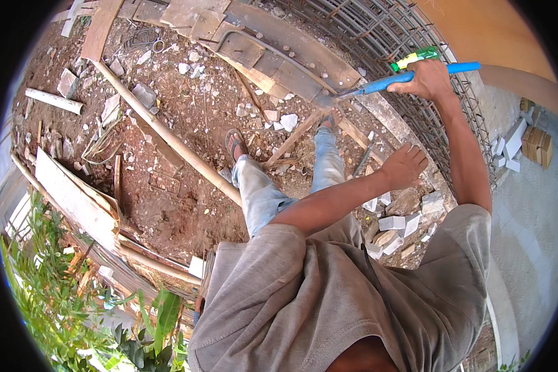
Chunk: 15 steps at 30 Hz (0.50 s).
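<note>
My right hand (428, 79) is closed round a long blue-handled tool (462, 67), whose metal end (347, 95) points left toward weathered boards (307, 56). A green and yellow bottle-like object (412, 59) shows just beyond that hand; I cannot make out what supports it. Lower down, my left hand (404, 166) reaches out over a concrete edge beside the steel rebar cage (378, 37), fingers apart and slightly curved, with nothing visible in it. My sandalled feet (235, 144) stand on rubble-strewn dirt below the boards.
A long wooden pole (161, 127) crosses the dirt at the left. A pale sheet (68, 192) and plants (43, 285) lie lower left. At right are an orange wall (496, 31), broken white blocks (392, 224), and a concrete floor (533, 217) with stacked blocks (536, 146).
</note>
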Available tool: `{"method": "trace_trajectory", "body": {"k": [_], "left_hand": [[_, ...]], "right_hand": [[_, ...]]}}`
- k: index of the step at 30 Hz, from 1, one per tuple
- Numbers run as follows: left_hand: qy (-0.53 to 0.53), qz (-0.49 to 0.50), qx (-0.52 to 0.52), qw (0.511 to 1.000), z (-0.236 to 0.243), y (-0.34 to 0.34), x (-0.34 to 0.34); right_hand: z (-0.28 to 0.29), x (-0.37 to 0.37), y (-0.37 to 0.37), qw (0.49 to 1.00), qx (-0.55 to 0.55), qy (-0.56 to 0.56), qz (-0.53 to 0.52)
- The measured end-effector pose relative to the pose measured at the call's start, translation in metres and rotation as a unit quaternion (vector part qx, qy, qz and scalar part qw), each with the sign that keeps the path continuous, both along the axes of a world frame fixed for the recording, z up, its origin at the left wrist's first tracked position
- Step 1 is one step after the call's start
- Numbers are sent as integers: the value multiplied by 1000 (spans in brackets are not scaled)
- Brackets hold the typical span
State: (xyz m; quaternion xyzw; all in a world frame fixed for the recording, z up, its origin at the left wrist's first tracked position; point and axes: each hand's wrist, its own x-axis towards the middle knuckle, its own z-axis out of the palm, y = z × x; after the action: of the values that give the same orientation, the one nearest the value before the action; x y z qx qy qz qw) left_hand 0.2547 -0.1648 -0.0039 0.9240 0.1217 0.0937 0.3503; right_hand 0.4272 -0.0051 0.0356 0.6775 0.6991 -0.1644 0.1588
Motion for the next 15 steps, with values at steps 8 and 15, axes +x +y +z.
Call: {"method": "trace_trajectory", "body": {"k": [8, 15], "left_hand": [[48, -120, -70, 989, -73, -15, 19], [4, -105, -18, 994, -74, -16, 17]], "right_hand": [[1, 1, 2, 999, 32, 15, 6], [13, 7, 7, 991, 96, 63, 75]]}}
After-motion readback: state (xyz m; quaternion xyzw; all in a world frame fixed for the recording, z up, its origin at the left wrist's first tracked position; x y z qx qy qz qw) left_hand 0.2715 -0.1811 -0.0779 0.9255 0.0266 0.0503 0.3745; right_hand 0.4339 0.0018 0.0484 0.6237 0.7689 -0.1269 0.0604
